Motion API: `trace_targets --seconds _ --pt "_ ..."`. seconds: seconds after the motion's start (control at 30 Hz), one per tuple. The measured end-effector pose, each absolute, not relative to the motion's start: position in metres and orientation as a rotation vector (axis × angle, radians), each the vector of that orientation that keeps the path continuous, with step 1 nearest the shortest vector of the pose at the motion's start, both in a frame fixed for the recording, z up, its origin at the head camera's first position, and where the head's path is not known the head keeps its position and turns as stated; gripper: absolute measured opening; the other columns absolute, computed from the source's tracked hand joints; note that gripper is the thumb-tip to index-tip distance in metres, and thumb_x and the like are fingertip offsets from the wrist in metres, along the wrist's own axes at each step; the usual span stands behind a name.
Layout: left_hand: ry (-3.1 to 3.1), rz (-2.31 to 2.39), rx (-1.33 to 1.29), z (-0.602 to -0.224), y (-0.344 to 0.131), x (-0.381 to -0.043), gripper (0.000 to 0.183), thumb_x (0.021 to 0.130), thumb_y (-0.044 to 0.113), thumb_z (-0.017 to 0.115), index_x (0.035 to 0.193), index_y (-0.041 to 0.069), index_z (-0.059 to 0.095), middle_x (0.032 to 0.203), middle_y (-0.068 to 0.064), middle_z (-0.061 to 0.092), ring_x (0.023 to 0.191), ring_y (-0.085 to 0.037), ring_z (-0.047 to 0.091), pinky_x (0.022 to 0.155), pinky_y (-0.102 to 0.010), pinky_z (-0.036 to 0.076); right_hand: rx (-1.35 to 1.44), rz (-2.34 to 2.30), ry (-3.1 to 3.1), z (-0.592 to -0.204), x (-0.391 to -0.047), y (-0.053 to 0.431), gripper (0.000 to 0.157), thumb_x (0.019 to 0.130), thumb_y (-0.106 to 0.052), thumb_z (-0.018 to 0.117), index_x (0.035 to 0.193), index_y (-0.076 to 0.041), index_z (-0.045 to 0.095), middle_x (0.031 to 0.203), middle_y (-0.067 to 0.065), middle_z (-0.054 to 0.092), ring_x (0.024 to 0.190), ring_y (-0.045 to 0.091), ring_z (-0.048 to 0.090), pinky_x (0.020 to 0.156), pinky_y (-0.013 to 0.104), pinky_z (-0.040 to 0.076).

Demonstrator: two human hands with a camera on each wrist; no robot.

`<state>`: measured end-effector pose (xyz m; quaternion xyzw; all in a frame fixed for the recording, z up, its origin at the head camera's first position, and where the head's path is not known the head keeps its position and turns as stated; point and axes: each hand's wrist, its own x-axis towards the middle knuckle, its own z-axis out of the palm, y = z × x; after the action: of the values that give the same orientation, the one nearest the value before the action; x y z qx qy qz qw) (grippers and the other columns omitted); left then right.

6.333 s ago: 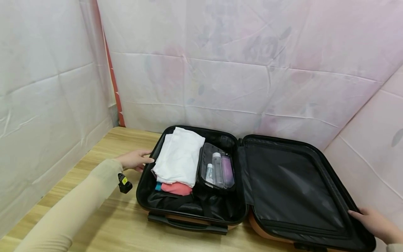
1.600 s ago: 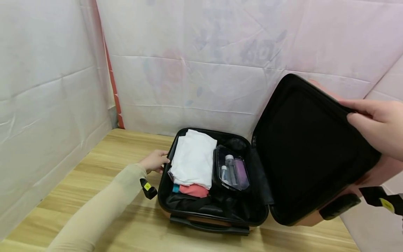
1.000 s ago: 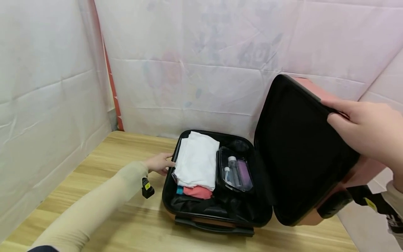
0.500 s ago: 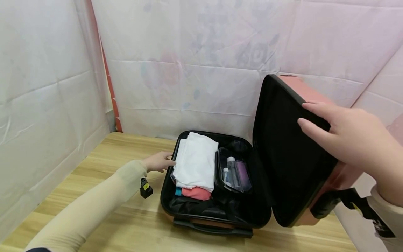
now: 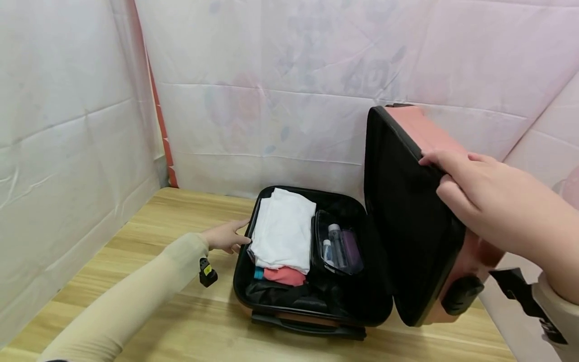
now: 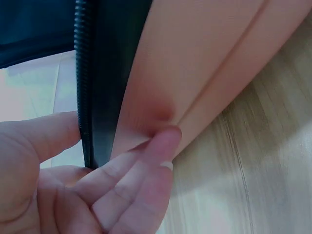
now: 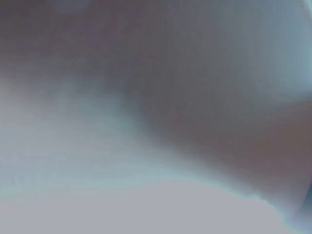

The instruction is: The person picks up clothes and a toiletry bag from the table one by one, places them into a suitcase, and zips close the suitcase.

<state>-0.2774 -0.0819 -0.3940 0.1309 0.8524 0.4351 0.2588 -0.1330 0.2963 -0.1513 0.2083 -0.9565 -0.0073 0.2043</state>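
Observation:
A pink hard-shell suitcase stands unzipped on the wooden surface, its black-lined base [image 5: 316, 305] flat and its lid [image 5: 404, 216] raised nearly upright on the right. My right hand [image 5: 488, 201] grips the lid's free edge, thumb toward the lining and fingers over the rim. My left hand [image 5: 226, 236] holds the base's left edge; in the left wrist view, the fingers [image 6: 141, 190] touch the pink outer shell [image 6: 195, 53] and the thumb meets the zipper [image 6: 83, 73]. Inside lie folded white clothes [image 5: 285, 229], a coral cloth [image 5: 285, 275] and a clear-topped pouch [image 5: 326, 234] with small bottles.
A black carry handle [image 5: 307, 327] faces me on the base's front side. The pale wood surface [image 5: 181, 322] extends left and in front. White sheets [image 5: 253, 125] hang behind and at both sides, close to the suitcase. The right wrist view is too blurred to read.
The lid has swung up from lying flat on the right to nearly upright. My right hand loosened, shifted along its edge and took hold again. My left hand stayed at the base's left edge.

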Motion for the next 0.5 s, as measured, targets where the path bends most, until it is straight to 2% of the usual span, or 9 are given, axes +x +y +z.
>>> trace_targets --seconds 0.07,0.2,0.27,0.33,0.4,0.5 --pt "2.304 1.186 0.351 -0.395 -0.082 -0.277 0.068 0.083 0.021 0.054 0.137 0.015 0.013 0.127 -0.018 0.036 0.076 -0.019 0.058 0.066 -0.034 0.047 0.618 -0.004 -2.695 -0.151 -0.133 0.299 0.04 0.087 -0.016 0.03 0.123 -0.034 0.035 0.113 -0.001 0.047 0.087 0.019 0.042 0.069 0.037 0.028" --pt "2.288 1.194 0.34 -0.398 -0.084 -0.277 0.068 0.083 0.022 0.055 0.137 0.015 0.014 0.125 -0.016 0.039 0.074 -0.019 0.058 0.065 -0.034 0.047 0.739 0.0 -2.659 -0.152 -0.136 0.301 0.042 0.087 -0.016 0.039 0.123 -0.038 0.038 0.118 -0.006 0.046 0.089 0.016 0.048 0.073 0.035 0.034" --pt "2.291 1.195 0.332 -0.399 -0.086 -0.278 0.068 0.083 0.023 0.054 0.137 0.015 0.014 0.12 -0.015 0.044 0.073 -0.018 0.058 0.065 -0.034 0.047 0.798 0.012 -2.62 -0.152 -0.139 0.302 0.041 0.086 -0.017 0.046 0.122 -0.037 0.042 0.121 -0.01 0.044 0.095 0.013 0.049 0.079 0.029 0.036" --pt "2.298 1.197 0.326 -0.399 -0.087 -0.278 0.067 0.083 0.024 0.054 0.137 0.016 0.015 0.116 -0.014 0.048 0.072 -0.019 0.058 0.065 -0.033 0.047 0.831 0.043 -2.595 -0.152 -0.141 0.301 0.041 0.085 -0.019 0.05 0.121 -0.036 0.044 0.124 -0.015 0.041 0.108 0.007 0.041 0.088 0.02 0.029" --pt "2.307 1.198 0.33 -0.399 -0.088 -0.279 0.066 0.083 0.024 0.054 0.137 0.016 0.015 0.115 -0.013 0.049 0.071 -0.019 0.058 0.064 -0.033 0.047 0.857 0.065 -2.563 -0.151 -0.141 0.298 0.039 0.084 -0.018 0.053 0.12 -0.032 0.047 0.122 -0.014 0.042 0.106 0.005 0.041 0.086 0.014 0.027" --pt "2.321 1.198 0.329 -0.398 -0.09 -0.278 0.066 0.083 0.025 0.054 0.137 0.016 0.017 0.116 -0.013 0.048 0.07 -0.018 0.058 0.064 -0.033 0.047 0.821 0.091 -2.542 -0.149 -0.139 0.288 0.033 0.084 -0.02 0.052 0.116 -0.026 0.051 0.115 -0.008 0.045 0.098 0.01 0.043 0.082 0.024 0.03"
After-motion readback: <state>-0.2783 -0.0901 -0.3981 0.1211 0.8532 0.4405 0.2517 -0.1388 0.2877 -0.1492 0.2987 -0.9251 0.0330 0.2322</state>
